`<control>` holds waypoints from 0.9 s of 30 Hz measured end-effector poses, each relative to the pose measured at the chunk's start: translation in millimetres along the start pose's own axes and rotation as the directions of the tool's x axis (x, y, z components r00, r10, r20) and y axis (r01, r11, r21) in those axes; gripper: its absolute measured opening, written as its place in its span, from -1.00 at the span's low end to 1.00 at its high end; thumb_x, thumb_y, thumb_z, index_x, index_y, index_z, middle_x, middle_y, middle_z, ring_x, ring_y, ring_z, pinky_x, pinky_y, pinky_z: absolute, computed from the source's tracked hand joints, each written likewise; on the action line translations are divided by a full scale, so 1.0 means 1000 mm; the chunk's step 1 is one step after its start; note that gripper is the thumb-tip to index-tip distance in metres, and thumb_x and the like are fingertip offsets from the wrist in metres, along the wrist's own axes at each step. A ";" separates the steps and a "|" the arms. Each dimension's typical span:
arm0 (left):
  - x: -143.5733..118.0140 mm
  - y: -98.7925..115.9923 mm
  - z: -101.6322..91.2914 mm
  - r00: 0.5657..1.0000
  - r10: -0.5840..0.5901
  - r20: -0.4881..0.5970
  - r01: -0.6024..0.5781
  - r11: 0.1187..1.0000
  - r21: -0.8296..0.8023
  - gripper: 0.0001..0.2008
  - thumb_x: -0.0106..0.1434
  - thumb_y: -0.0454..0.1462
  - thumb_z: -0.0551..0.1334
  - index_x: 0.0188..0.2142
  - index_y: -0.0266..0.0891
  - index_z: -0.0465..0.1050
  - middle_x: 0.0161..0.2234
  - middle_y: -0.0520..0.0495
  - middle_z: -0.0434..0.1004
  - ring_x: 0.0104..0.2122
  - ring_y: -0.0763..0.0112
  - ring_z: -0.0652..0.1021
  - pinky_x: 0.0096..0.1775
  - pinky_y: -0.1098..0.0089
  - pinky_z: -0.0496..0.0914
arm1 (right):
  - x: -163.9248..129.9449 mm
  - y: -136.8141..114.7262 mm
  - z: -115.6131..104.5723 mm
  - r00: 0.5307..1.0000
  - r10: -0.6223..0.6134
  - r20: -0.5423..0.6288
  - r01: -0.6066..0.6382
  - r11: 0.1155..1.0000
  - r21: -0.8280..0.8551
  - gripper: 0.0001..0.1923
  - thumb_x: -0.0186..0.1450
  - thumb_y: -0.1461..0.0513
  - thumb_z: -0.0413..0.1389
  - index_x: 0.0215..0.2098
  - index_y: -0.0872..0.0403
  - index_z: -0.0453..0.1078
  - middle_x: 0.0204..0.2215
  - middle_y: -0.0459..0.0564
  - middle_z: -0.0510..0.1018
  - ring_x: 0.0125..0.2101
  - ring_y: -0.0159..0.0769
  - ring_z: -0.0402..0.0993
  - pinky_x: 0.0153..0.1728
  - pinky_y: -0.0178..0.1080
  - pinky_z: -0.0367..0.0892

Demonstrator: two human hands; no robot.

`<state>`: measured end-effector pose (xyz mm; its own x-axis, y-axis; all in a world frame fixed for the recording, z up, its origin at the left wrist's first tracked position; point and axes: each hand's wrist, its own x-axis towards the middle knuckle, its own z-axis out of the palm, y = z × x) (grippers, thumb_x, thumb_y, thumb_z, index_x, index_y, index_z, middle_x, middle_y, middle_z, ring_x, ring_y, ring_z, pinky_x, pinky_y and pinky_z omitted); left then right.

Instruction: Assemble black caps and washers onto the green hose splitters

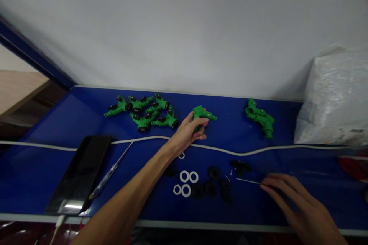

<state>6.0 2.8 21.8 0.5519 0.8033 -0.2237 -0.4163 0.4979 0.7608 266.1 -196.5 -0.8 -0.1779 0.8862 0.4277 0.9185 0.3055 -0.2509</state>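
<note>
Over blue tabletop (227, 132), pinches branched green connector (197, 111) in left fingers (200, 122), meets leftward-pointing metal rod (248, 180) with right fingers (283, 182), grip unclear.

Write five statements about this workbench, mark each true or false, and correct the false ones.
1. The left hand holds a green plastic hose fitting. True.
2. The black rectangular phone lies to the right of the slim clear-handled screwdriver. False: it lies to the left.
3. A thin metal rod reaches the fingertips of the right hand. True.
4. Three flat white plastic rings lie on the blue tabletop. False: five show.
5. A bulky pale plastic bag stands at the right. True.
</note>
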 end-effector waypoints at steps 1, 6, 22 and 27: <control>0.000 0.000 0.000 1.000 0.000 0.001 0.000 1.000 0.005 -0.66 0.18 -0.27 0.35 -0.06 -0.19 0.36 -0.41 0.13 0.32 -0.64 0.71 0.12 -0.53 0.54 0.17 | -0.003 0.002 0.001 1.000 -0.025 -0.007 0.024 0.999 -0.042 -0.64 0.51 0.04 -0.06 -0.20 -0.05 0.55 -0.29 -0.02 0.66 -0.32 -0.28 0.66 -0.24 -0.28 0.53; 0.001 0.000 0.000 0.999 -0.001 0.040 0.002 1.000 -0.021 -0.72 0.20 -0.27 0.31 -0.10 -0.21 0.35 -0.42 0.12 0.36 -0.65 0.71 0.13 -0.53 0.55 0.20 | -0.006 0.004 0.004 0.999 0.005 0.034 -0.001 0.993 -0.115 -0.66 0.50 0.02 -0.02 -0.07 -0.05 0.54 -0.14 0.05 0.62 -0.17 -0.15 0.61 -0.12 -0.11 0.50; 0.002 -0.002 -0.003 0.995 -0.081 0.064 0.083 0.996 -0.029 -0.49 0.25 0.10 0.26 -0.05 -0.26 0.42 -0.49 0.06 0.43 -0.67 0.65 0.14 -0.50 0.51 0.30 | 0.033 -0.013 0.010 0.991 0.126 -0.045 -0.128 0.992 -0.025 -0.66 0.47 -0.04 0.01 -0.03 -0.04 0.46 -0.27 -0.04 0.66 -0.38 -0.29 0.67 -0.29 -0.29 0.58; 0.002 -0.004 -0.003 0.999 -0.023 0.042 0.022 0.999 0.027 -0.48 0.25 0.12 0.25 -0.09 -0.29 0.46 -0.49 0.05 0.44 -0.66 0.63 0.17 -0.50 0.47 0.32 | 0.072 -0.026 0.001 0.948 0.309 -0.076 -0.291 0.939 0.180 -0.67 0.34 -0.07 0.18 -0.08 -0.08 0.51 -0.31 -0.07 0.70 -0.37 -0.25 0.69 -0.29 -0.29 0.58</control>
<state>6.9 3.6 15.9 0.5915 0.7769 -0.2155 -0.3839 0.5065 0.7721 229.1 -140.6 35.3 0.1420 0.9079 0.3943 0.8511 0.0915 -0.5170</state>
